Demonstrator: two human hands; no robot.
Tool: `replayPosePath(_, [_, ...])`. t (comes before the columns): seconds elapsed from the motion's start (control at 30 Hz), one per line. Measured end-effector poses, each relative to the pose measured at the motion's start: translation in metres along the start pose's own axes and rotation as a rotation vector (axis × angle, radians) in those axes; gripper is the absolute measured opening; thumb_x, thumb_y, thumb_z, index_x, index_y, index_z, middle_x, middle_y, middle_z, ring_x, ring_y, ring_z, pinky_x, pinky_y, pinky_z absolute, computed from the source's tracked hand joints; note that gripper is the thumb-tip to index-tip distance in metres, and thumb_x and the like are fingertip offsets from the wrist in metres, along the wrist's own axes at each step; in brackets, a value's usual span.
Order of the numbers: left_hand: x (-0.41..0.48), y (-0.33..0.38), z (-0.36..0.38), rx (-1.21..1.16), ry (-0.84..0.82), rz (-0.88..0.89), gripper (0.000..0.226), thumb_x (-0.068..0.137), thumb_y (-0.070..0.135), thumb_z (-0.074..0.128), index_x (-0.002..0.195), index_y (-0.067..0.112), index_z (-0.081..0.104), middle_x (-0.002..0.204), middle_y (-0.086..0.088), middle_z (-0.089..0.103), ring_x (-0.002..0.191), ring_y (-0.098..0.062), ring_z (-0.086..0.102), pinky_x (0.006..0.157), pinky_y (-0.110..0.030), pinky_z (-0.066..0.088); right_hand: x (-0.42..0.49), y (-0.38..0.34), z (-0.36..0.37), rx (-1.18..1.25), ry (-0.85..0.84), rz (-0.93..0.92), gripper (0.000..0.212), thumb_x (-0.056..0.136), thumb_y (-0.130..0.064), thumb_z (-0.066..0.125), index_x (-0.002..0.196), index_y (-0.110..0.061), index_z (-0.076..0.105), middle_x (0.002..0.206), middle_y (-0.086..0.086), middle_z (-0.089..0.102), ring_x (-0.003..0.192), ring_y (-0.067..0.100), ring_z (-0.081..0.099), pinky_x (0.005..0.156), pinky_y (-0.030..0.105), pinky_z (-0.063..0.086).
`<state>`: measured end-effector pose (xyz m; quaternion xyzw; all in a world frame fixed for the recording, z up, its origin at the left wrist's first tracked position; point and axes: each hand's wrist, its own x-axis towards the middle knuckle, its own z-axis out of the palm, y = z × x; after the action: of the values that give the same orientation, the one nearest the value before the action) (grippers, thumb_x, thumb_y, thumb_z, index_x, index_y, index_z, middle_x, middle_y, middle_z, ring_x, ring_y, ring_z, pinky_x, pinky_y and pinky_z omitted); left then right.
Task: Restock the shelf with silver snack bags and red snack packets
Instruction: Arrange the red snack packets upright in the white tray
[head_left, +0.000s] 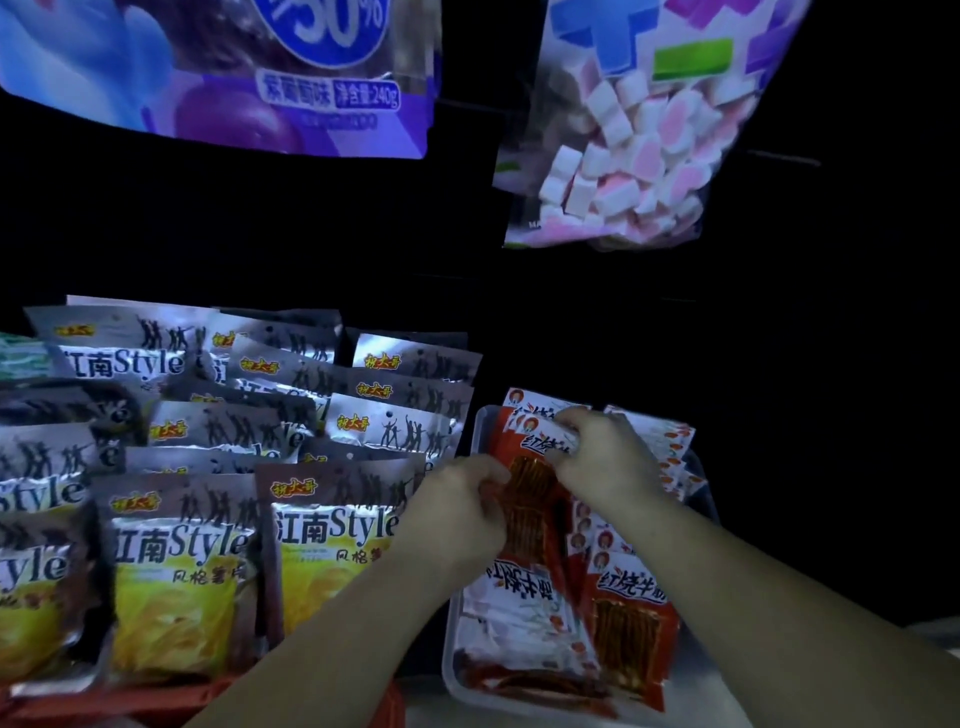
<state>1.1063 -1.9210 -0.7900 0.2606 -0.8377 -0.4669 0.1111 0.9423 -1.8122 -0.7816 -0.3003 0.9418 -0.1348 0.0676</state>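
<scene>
Hands are both working inside the clear plastic tray (451, 670) right now. Your left hand (457, 512) is curling its fingers round the left edge of a red snack packet with a clear window of dark sticks (530, 501). Your right hand (597, 457) is pinching that same packet's white top strip, up near the tray's far edge. So both hands are grasping the one packet; neither is hanging loose.

The packet is lying on top of the other red and white snack packets (628, 623), which are filling the tray from near edge to far edge. One by the near left corner is sitting upside down. Glossy silver snack bags with yellow fronts (332, 545) are standing in overlapping rows just beside the tray's left edge, and they're looking well stocked.

To my eye you're squaring this packet into its row. For a clean job, you're wanting to be holding it by the sealed edges as you are, not squeezing the window, since those sticks are probably snapping easily. You're also aiming to be sliding it flush against the far edge, label upright and facing you. That flipped packet is likely needing a turn too.
</scene>
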Motion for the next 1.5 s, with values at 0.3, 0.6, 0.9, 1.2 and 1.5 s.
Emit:
replayPosePath(0.3, [-0.001,-0.021,0.014,-0.172,0.022,-0.026,0.033,0.094,0.01,0.052,0.118,0.026,0.069,0.097,0.005,0.07,0.07,-0.005,0.06,0.063,-0.016,0.045,0.021,0.026,0.03,-0.139,0.317,-0.221,0.011,0.085,-0.024,0.082,0.082,-0.024,0.071,0.082,-0.004,0.067,0.089,0.027,0.059,0.08,0.036,0.036])
replayPosePath(0.6, [-0.009,-0.009,0.001,-0.243,0.119,0.025,0.027,0.092,0.025,0.057,0.112,0.04,0.066,0.108,0.009,0.07,0.093,-0.013,0.071,0.075,-0.042,0.062,0.009,0.007,-0.029,0.129,0.194,-0.369,0.01,0.097,-0.024,0.07,0.102,-0.029,0.075,0.101,-0.01,0.069,0.095,0.019,0.064,0.085,0.046,0.055])
replayPosePath(0.9, [-0.026,0.04,-0.051,-0.418,-0.025,0.081,0.024,0.093,0.001,0.068,0.096,0.021,0.054,0.085,0.007,0.068,0.077,-0.016,0.064,0.071,-0.042,0.058,-0.056,-0.05,-0.133,0.562,-0.192,-0.314,0.014,0.094,-0.03,0.072,0.106,-0.022,0.073,0.099,0.011,0.072,0.093,0.028,0.069,0.081,0.045,0.059])
replayPosePath(1.2, [-0.058,0.061,-0.061,-0.687,0.065,0.008,0.062,0.1,0.004,0.062,0.149,0.036,0.044,0.095,-0.005,0.074,0.099,-0.02,0.071,0.089,-0.041,0.06,-0.124,-0.064,-0.126,0.837,-0.036,0.159,0.072,0.094,-0.016,0.073,0.154,-0.038,0.038,0.127,0.002,0.066,0.113,0.02,0.067,0.095,0.042,0.059])
replayPosePath(1.5, [-0.085,0.079,-0.055,-0.72,-0.061,0.05,0.081,0.092,0.011,0.075,0.144,0.058,0.035,0.129,0.011,0.067,0.117,-0.014,0.067,0.093,-0.038,0.06,-0.153,-0.073,-0.133,0.844,0.203,0.074,0.066,0.096,-0.007,0.069,0.146,-0.043,0.047,0.092,0.003,0.073,0.08,0.026,0.071,0.068,0.051,0.06])
